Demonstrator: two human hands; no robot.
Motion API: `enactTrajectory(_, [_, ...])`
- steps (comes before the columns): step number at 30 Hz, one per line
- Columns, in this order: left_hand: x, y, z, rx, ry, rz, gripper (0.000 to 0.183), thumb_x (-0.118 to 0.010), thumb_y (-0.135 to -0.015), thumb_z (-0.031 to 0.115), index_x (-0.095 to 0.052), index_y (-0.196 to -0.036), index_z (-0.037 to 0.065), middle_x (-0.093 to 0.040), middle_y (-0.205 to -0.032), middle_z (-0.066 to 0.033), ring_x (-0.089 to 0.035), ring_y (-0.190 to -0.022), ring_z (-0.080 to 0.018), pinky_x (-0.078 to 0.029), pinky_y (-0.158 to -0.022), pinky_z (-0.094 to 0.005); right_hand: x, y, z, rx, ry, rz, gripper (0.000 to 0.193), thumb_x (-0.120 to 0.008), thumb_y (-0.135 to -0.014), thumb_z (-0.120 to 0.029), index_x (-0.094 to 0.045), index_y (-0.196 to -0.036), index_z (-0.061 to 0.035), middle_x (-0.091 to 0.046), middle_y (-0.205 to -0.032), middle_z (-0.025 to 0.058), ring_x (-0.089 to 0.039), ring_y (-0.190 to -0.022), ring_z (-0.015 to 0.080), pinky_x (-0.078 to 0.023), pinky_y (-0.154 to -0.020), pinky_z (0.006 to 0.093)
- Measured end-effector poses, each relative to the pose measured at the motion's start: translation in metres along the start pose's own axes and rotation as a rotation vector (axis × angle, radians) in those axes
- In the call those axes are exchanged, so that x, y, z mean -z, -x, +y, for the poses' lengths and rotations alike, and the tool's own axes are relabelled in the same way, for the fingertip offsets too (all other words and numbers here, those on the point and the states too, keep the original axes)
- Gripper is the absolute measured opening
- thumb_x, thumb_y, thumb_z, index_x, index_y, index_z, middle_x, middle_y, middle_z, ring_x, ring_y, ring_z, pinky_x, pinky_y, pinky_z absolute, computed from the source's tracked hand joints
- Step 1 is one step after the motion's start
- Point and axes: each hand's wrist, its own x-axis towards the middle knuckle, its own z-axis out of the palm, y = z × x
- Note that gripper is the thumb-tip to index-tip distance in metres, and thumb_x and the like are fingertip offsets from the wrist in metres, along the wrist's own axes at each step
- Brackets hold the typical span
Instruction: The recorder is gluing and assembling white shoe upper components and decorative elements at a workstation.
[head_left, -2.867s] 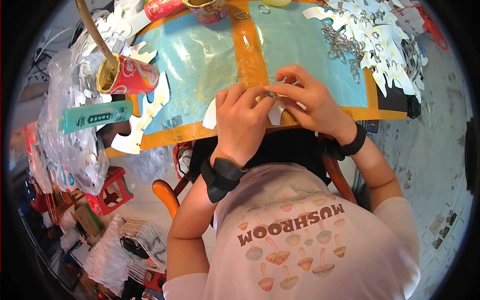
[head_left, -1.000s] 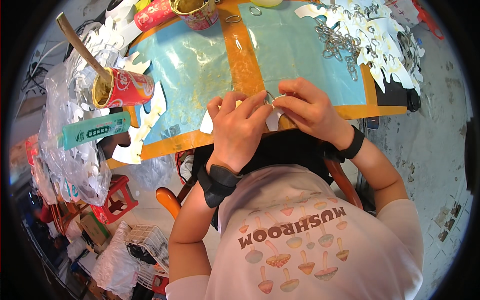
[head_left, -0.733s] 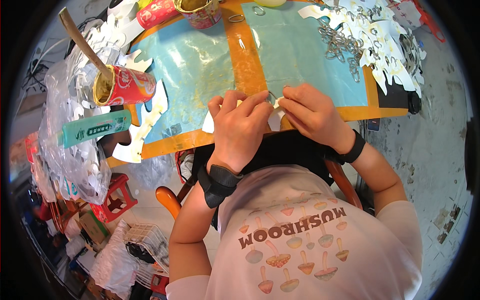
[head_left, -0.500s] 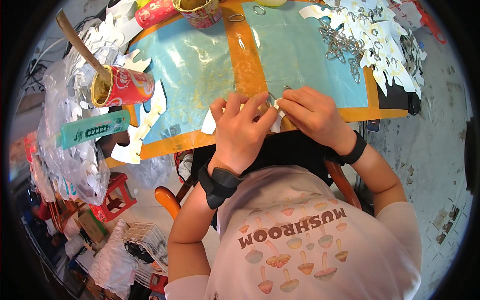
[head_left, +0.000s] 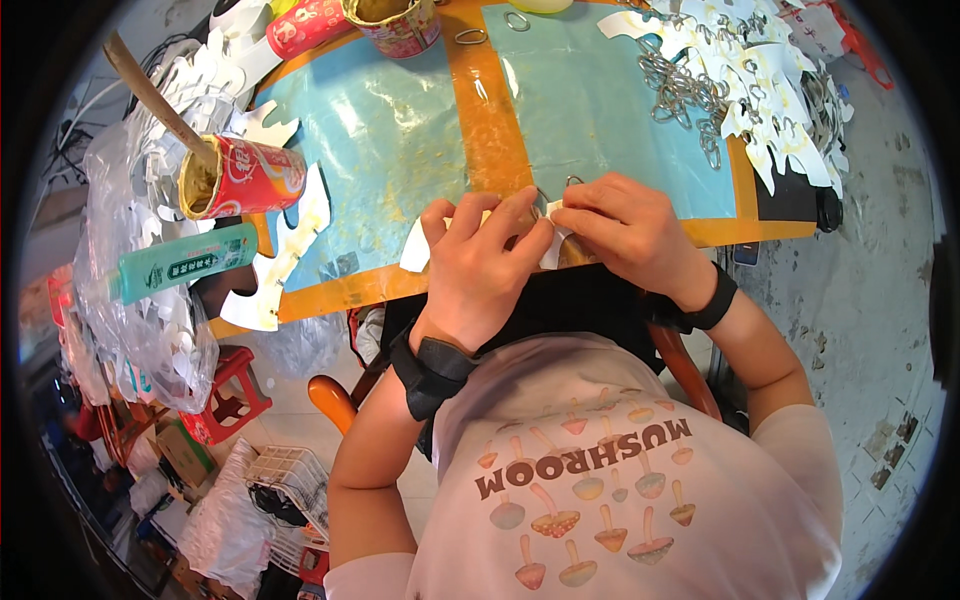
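A white cut-out piece (head_left: 415, 250) lies at the near end of the orange strip (head_left: 484, 110) on the worktop (head_left: 370, 130). There the right hand (head_left: 625, 235) pinches the piece's edge; the left hand (head_left: 480, 265) bends over it, its grip impossible to tell. Right of the strip are metal rings (head_left: 685, 90); left, a red cup (head_left: 250, 178).
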Motion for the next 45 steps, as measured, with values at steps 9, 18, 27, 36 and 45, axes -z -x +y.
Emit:
enactTrajectory(9, [0.01, -0.019, -0.011, 0.101, 0.213, -0.095, 0.022, -0.07, -0.075, 0.007, -0.068, -0.095, 0.015, -0.069, -0.095, 0.004, -0.058, -0.088, -0.0186, -0.035, -0.083, -0.0375, -0.004, 0.001, 0.001, 0.004, 0.044, -0.001, 0.023, -0.065, -0.072, 0.0, -0.066, -0.095, -0.0001, -0.066, -0.095, 0.0093, -0.063, -0.078, 0.0242, -0.054, -0.063, 0.032])
enactTrajectory(18, [0.008, -0.019, -0.01, 0.019, 0.129, -0.125, 0.013, -0.073, -0.074, 0.009, -0.071, -0.085, 0.016, -0.067, -0.1, 0.0063, -0.055, -0.084, -0.018, -0.035, -0.081, -0.0347, -0.001, 0.002, -0.002, -0.071, 0.008, -0.036, 0.024, -0.064, -0.073, 0.002, -0.065, -0.097, 0.0014, -0.063, -0.104, 0.0119, -0.062, -0.079, 0.027, -0.053, -0.066, 0.0343])
enactTrajectory(27, [0.001, -0.003, 0.003, -0.134, -0.005, 0.08, 0.014, -0.067, -0.07, 0.007, -0.065, -0.084, 0.003, -0.064, -0.103, -0.0073, -0.06, -0.085, -0.0197, -0.044, -0.073, -0.0336, 0.004, -0.001, -0.007, -0.051, 0.012, -0.09, 0.027, -0.06, -0.07, 0.005, -0.062, -0.097, 0.0062, -0.059, -0.112, 0.0151, -0.058, -0.083, 0.0284, -0.051, -0.071, 0.0355])
enactTrajectory(36, [0.001, 0.002, 0.008, -0.13, 0.083, -0.002, 0.029, -0.067, -0.067, 0.004, -0.066, -0.096, -0.002, -0.065, -0.099, -0.0104, -0.063, -0.085, -0.0253, -0.05, -0.073, -0.0346, 0.008, 0.003, 0.0, -0.151, -0.238, -0.038, 0.029, -0.056, -0.07, 0.008, -0.063, -0.098, 0.0034, -0.062, -0.102, 0.0163, -0.06, -0.082, 0.0318, -0.052, -0.074, 0.0367])
enactTrajectory(45, [-0.001, 0.0, 0.007, -0.167, 0.076, 0.039, 0.019, -0.066, -0.069, 0.003, -0.063, -0.087, -0.003, -0.061, -0.091, -0.0102, -0.059, -0.077, -0.0218, -0.048, -0.07, -0.0334, -0.002, 0.009, -0.008, -0.091, -0.175, 0.001, 0.047, -0.055, -0.069, 0.009, -0.059, -0.114, -0.0017, -0.06, -0.085, 0.0132, -0.06, -0.072, 0.0324, -0.05, -0.06, 0.0358])
